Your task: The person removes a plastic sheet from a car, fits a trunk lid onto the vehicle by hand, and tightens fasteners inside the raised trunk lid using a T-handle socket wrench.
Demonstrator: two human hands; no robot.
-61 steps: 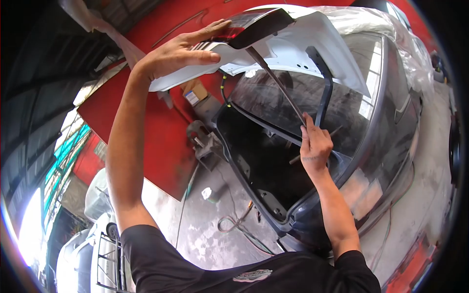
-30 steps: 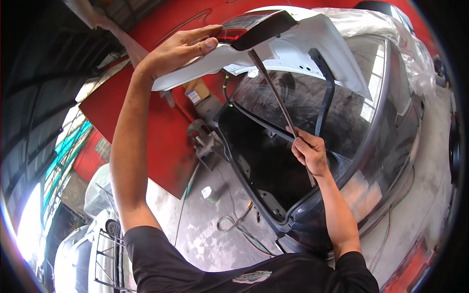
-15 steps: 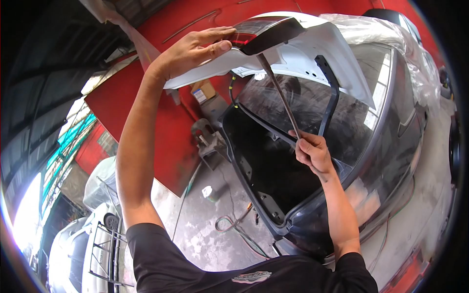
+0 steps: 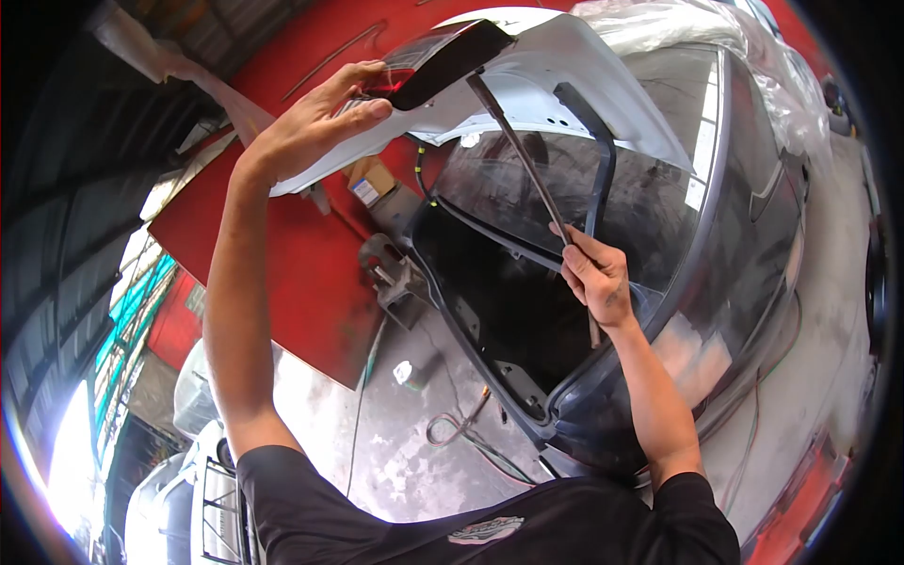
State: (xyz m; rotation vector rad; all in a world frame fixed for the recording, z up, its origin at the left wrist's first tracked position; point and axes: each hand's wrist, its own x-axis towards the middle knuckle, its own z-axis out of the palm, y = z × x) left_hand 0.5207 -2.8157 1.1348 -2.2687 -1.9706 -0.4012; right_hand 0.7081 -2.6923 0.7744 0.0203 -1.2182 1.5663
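Observation:
My left hand (image 4: 311, 122) lies with spread fingers against the outer side of the tail light (image 4: 447, 64) on the raised white tailgate (image 4: 603, 85). My right hand (image 4: 595, 275) is wrapped round a long metal rod (image 4: 527, 165). The rod slants up toward the underside of the tail light, and its thicker upper end is near the light's lower edge. Its lower end shows below my right hand, over the dark open trunk (image 4: 499, 292). A black hinge arm (image 4: 603, 155) stands to the right of the rod.
The dark car body (image 4: 744, 245) fills the right side, with plastic sheeting (image 4: 659, 28) over its roof. A red panel (image 4: 282, 273), a cardboard box (image 4: 372, 181) and a grey stool (image 4: 400, 287) are at the left. A hose (image 4: 461, 433) lies on the floor.
The view has shifted, so the tailgate and tail light appear further left. The rod's upper end now shows a little clear of the light's lower edge. Both hands keep their places.

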